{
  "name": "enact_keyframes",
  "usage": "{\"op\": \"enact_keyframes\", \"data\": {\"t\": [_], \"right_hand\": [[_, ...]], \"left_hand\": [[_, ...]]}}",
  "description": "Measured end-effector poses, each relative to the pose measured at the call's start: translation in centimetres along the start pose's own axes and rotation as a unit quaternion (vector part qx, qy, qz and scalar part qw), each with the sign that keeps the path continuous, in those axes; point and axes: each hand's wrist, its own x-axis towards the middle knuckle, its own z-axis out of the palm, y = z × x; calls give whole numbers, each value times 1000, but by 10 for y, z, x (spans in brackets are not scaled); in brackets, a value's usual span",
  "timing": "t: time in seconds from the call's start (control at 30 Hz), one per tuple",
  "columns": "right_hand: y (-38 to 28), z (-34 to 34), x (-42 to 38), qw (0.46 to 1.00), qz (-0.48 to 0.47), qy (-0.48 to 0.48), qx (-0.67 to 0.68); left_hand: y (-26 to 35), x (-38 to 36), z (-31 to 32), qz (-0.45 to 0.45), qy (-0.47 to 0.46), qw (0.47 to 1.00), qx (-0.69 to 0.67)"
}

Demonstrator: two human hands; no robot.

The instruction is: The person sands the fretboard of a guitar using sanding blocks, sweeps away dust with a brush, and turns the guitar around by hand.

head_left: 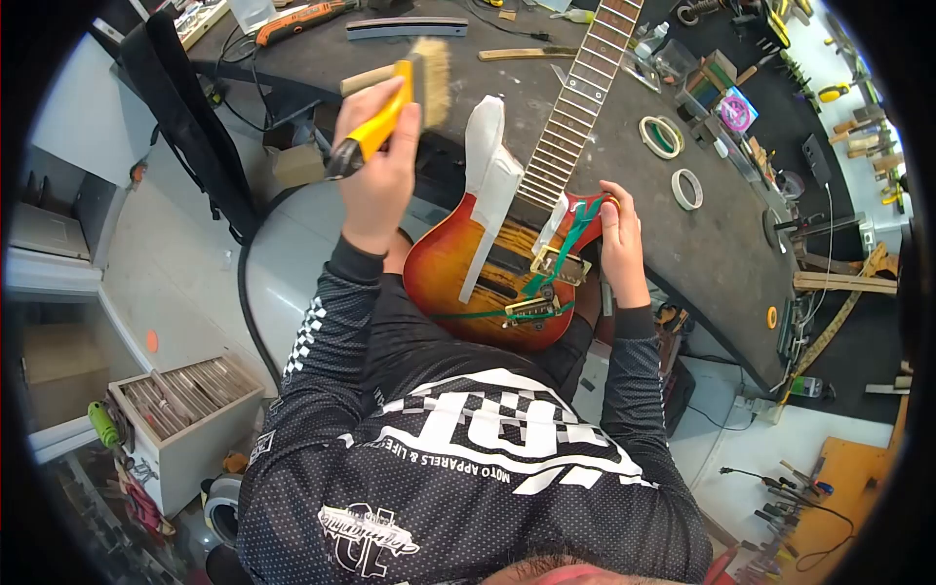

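In the head view my left hand (378,166) is closed around the yellow-and-black handle of a brush (429,88). Its pale bristles point up and right, raised to the left of the guitar neck. An electric guitar (439,258) with a red-orange sunburst body lies across my lap, its fretted neck (575,107) stretching over the bench. My right hand (622,239) grips the body's edge at the right horn, thumb on top. White masking strips (492,166) cover the left horn and run beside the neck. Green tape (581,226) crosses the right horn and pickup area.
The dark workbench (717,249) curves around in front, bearing tape rolls (686,189), a sanding beam (407,28), an orange power tool (304,19) and bottles. A black case (185,122) stands at left. A box of flat sheets (187,398) sits on the floor.
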Motion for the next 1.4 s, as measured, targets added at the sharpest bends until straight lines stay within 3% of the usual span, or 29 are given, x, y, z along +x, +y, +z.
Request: {"op": "enact_keyframes", "data": {"t": [0.07,0.17,0.3,0.53,0.7,1.03,1.2,1.3,1.37,1.4], "right_hand": [[-5,-3,2,999,-5,-10,37],[5,-9,7,995,2,-7,103],[4,-18,19,982,39,38,178],[14,2,30,976,52,144,158],[15,14,24,979,15,170,115],[17,11,18,979,59,165,108],[-10,4,31,986,86,121,72],[-6,-22,71,986,136,21,97],[-50,-12,111,973,58,88,207],[-77,-8,127,961,52,53,267]], "left_hand": [[-19,0,-11,-24,15,1000,3],[-54,17,-30,74,2,985,156],[-117,50,-35,119,-7,955,273],[-222,97,-11,95,-104,932,333],[-226,109,-2,48,-131,946,293],[-229,94,7,-62,-59,976,201],[-228,95,5,-30,-56,973,221],[-232,97,1,-3,-37,977,210],[-225,104,0,0,-28,977,211],[-232,106,-3,4,-29,979,203]]}}
